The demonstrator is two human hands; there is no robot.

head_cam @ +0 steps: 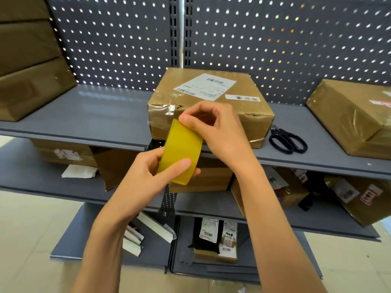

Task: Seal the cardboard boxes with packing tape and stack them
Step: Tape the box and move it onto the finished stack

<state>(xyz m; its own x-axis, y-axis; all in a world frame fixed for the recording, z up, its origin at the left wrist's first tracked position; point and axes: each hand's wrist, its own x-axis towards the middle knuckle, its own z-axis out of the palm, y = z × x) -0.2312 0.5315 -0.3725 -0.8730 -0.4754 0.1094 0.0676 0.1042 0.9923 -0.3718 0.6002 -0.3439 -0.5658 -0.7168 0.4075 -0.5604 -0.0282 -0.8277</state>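
Your left hand (160, 166) grips the yellow roll of packing tape (179, 153) steady so your right hand (211, 125) can pinch at its top edge, probably hunting the free end. The brown labelled cardboard box (209, 106) sits just behind on the grey metal shelf (84, 115), black scissors (287, 140) beside it for cutting.

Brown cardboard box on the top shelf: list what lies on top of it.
On the brown cardboard box: a white shipping label, a small white sticker and clear tape. The right hand covers part of its front edge.

boxes, top shelf (88, 115): 3 (one labelled (208, 106)) | tape rolls (179, 152): 1 | scissors (287, 140): 1
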